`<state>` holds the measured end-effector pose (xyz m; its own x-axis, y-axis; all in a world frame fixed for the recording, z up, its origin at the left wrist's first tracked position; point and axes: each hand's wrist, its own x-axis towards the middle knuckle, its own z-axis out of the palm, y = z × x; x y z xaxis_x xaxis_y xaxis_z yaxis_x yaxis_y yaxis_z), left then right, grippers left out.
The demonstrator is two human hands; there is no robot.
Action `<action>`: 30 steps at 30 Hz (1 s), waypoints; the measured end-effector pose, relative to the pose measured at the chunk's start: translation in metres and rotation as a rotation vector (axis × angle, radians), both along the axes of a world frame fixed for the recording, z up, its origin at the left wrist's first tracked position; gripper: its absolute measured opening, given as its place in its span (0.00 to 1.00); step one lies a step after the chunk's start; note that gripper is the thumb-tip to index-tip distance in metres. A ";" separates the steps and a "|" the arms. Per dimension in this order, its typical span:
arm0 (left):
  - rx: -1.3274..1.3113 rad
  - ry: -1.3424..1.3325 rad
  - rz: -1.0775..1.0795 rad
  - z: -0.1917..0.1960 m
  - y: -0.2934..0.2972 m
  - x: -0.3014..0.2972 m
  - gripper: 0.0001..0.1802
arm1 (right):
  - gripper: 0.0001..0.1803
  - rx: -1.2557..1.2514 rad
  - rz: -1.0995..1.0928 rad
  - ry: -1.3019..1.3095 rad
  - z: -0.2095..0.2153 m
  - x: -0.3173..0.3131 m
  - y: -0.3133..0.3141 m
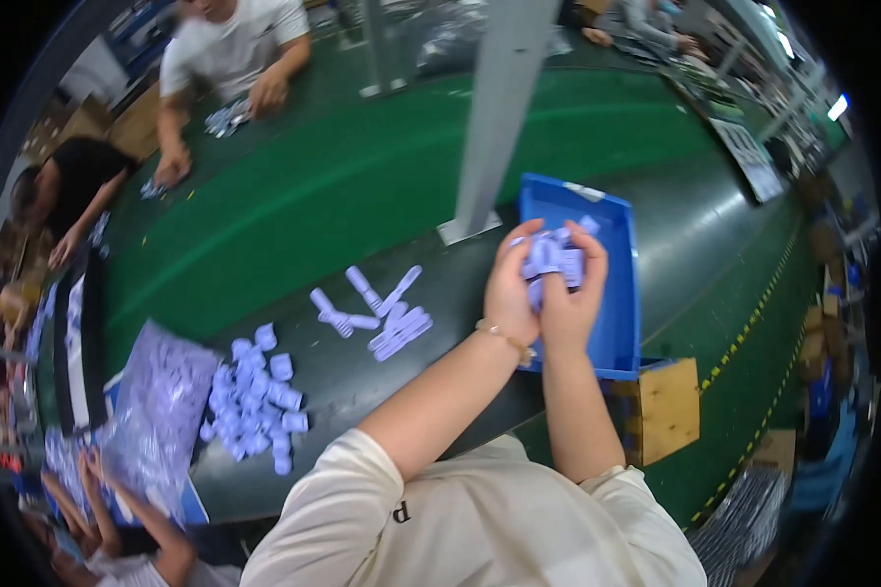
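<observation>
Over a blue plastic bin (pixel 605 338), my left hand (pixel 509 289) and my right hand (pixel 576 305) are cupped together around a handful of small lavender plastic pieces (pixel 553 259). Fingers of both hands curl round the pieces, partly hiding them. Left of my forearms, several long, slim lavender plastic pieces (pixel 401 333) lie loose on the dark table (pixel 352 391). Farther left is a heap of short, cap-like lavender pieces (pixel 250 401). How far the bin is filled beneath my hands is partly hidden.
A clear bag of lavender pieces (pixel 162 382) lies at the table's left end. A grey metal post (pixel 494 127) rises just beyond the bin. Past it runs a green conveyor belt (pixel 362 147). Co-workers sit across and at the left. A wooden box (pixel 668 411) stands below the bin.
</observation>
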<state>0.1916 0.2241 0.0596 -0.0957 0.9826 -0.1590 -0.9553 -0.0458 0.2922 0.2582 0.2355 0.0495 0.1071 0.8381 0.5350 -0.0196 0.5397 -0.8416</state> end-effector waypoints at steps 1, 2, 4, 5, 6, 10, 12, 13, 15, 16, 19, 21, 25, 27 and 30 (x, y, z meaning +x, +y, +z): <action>-0.009 -0.038 -0.012 -0.003 0.000 -0.001 0.17 | 0.28 -0.047 0.074 0.086 0.007 -0.003 -0.006; -0.019 -0.075 -0.022 -0.005 0.000 -0.001 0.18 | 0.29 -0.067 0.125 0.113 0.011 0.001 -0.010; -0.003 -0.110 -0.077 -0.005 -0.002 -0.001 0.18 | 0.27 -0.061 0.176 0.188 0.010 0.002 -0.013; 0.020 -0.073 -0.081 -0.006 -0.003 -0.001 0.19 | 0.27 -0.048 0.159 0.191 0.011 0.005 -0.011; 0.039 -0.037 -0.083 -0.006 -0.005 -0.001 0.20 | 0.24 0.013 0.126 0.029 0.011 0.008 -0.010; 0.022 -0.015 -0.135 -0.004 -0.010 0.001 0.21 | 0.24 0.134 0.022 -0.293 0.021 0.009 -0.011; 0.052 0.011 -0.165 -0.007 -0.007 -0.002 0.22 | 0.24 0.186 -0.042 -0.461 0.032 0.007 -0.011; 0.106 -0.059 -0.195 -0.005 -0.007 -0.003 0.22 | 0.25 0.208 -0.077 -0.548 0.038 0.007 -0.011; 0.243 -0.235 -0.313 -0.011 -0.003 -0.013 0.21 | 0.25 0.252 -0.138 -0.722 0.048 0.007 -0.008; 0.242 -0.238 -0.317 -0.018 -0.001 -0.018 0.21 | 0.26 0.274 -0.163 -0.811 0.054 0.007 -0.006; -0.108 -0.179 -0.030 -0.031 -0.007 -0.036 0.17 | 0.27 0.261 -0.195 -0.885 0.057 0.018 0.020; -0.019 -0.238 -0.096 -0.030 -0.019 -0.047 0.17 | 0.21 0.066 -0.167 -0.712 0.053 0.043 0.067; -0.035 -0.217 -0.088 -0.044 -0.039 -0.076 0.18 | 0.21 -0.156 -0.138 -1.188 -0.008 0.077 0.115; -0.069 -0.187 -0.066 -0.049 -0.049 -0.089 0.18 | 0.22 -0.106 -0.098 -1.296 -0.023 0.076 0.120; -0.068 -0.213 -0.055 -0.050 -0.063 -0.099 0.18 | 0.23 -0.138 -0.153 -1.523 -0.033 0.075 0.124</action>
